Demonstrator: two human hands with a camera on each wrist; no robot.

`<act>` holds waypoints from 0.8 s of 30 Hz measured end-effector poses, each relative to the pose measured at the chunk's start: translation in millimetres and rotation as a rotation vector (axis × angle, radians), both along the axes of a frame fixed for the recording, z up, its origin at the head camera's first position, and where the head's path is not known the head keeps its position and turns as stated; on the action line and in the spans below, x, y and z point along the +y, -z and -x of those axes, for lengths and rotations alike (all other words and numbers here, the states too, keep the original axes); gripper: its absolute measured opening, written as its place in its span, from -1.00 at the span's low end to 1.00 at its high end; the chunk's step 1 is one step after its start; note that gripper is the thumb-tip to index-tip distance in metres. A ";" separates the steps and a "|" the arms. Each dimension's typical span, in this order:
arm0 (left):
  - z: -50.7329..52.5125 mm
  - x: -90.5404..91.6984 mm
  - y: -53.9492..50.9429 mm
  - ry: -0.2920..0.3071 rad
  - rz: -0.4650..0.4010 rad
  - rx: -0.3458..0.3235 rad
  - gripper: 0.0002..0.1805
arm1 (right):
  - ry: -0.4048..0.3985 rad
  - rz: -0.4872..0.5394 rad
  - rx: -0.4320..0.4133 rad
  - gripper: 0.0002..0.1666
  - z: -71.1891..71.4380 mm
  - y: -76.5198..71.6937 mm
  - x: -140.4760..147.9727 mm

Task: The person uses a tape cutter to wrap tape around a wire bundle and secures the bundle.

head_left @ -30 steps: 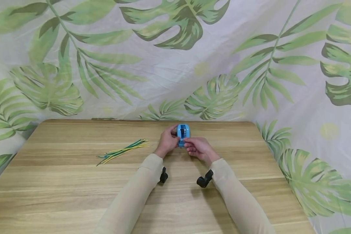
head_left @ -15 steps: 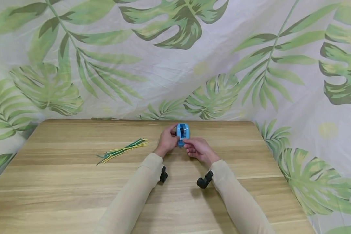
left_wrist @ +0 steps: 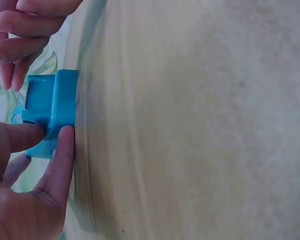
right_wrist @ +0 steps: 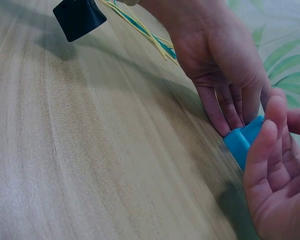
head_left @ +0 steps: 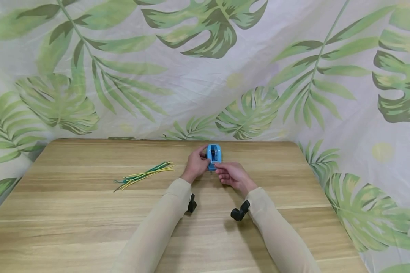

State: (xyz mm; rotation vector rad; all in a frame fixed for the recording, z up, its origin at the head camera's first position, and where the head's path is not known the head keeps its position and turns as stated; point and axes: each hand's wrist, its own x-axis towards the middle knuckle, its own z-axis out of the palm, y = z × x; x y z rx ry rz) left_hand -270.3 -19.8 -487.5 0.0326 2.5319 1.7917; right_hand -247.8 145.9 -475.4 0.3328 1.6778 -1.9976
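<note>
A blue tape dispenser (head_left: 213, 151) stands near the table's far edge, a roll visible in its top opening. In the left wrist view, the dispenser (left_wrist: 52, 102) shows its serrated cutter. My left hand (head_left: 195, 163) grips its left side, thumb on the body and fingers low along it. Close to the cutter, my right hand (head_left: 235, 173) brings thumb and forefinger together in a pinch on the tape's end; the clear tape is hard to make out. Its other fingers are curled. In the right wrist view, the right hand (right_wrist: 282, 185) partly hides the dispenser (right_wrist: 242, 141).
A loose bundle of green and yellow twist ties (head_left: 143, 175) lies on the wooden table (head_left: 89, 212) left of the hands. Black wrist cameras (head_left: 240, 211) hang below both sleeves. A leaf-patterned cloth (head_left: 191, 76) hangs behind the far edge.
Hands and dispenser hold nearly the same place. The right fingertips have shifted very slightly at the dispenser's front; the head view itself has swayed a little.
</note>
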 end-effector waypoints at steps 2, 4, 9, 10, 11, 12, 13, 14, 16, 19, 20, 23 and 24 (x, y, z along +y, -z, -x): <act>0.3 0.3 0.8 0.000 -0.009 -0.006 -0.30 | -0.001 -0.003 0.000 -0.83 -0.8 -0.4 0.0; 0.5 0.2 1.6 0.001 -0.010 -0.008 -0.30 | -0.003 -0.005 -0.003 -0.87 -1.7 -0.7 -0.1; 1.0 -0.3 1.5 -0.005 -0.002 0.000 -0.31 | -0.013 -0.009 0.000 -0.90 -3.1 -0.9 0.1; 0.9 -0.4 1.1 -0.006 0.001 0.003 -0.31 | -0.013 -0.008 0.002 -0.90 -3.4 -1.0 0.3; 0.7 -0.5 0.4 -0.007 0.001 0.003 -0.32 | -0.014 -0.007 0.003 -0.90 -3.7 -0.9 0.5; 0.7 -0.3 0.3 -0.008 0.000 0.002 -0.32 | -0.014 -0.004 0.002 -0.90 -4.0 -0.7 0.8; 0.3 -0.2 0.0 -0.008 -0.004 0.005 -0.32 | -0.015 0.000 0.001 -0.89 -4.3 -0.4 1.1; 0.1 -0.2 0.0 -0.008 -0.006 0.007 -0.32 | -0.017 0.002 -0.001 -0.89 -4.8 -0.2 1.4; 0.0 -0.1 0.2 -0.009 -0.016 0.004 -0.32 | -0.025 0.005 -0.004 -0.89 -5.7 -0.3 1.7; 0.4 -0.2 0.7 -0.011 -0.026 0.001 -0.31 | -0.040 0.005 -0.001 -0.88 -6.5 -0.7 2.1; 0.5 -0.2 1.3 -0.012 -0.024 -0.001 -0.31 | -0.043 0.005 -0.001 -0.89 -7.0 -0.5 2.3; 0.4 -0.1 2.4 -0.013 -0.023 -0.002 -0.30 | -0.046 0.006 0.002 -0.89 -8.0 0.5 2.9; 0.3 -0.2 2.4 -0.013 -0.021 0.004 -0.30 | -0.044 0.007 0.003 -0.88 -8.3 0.7 3.1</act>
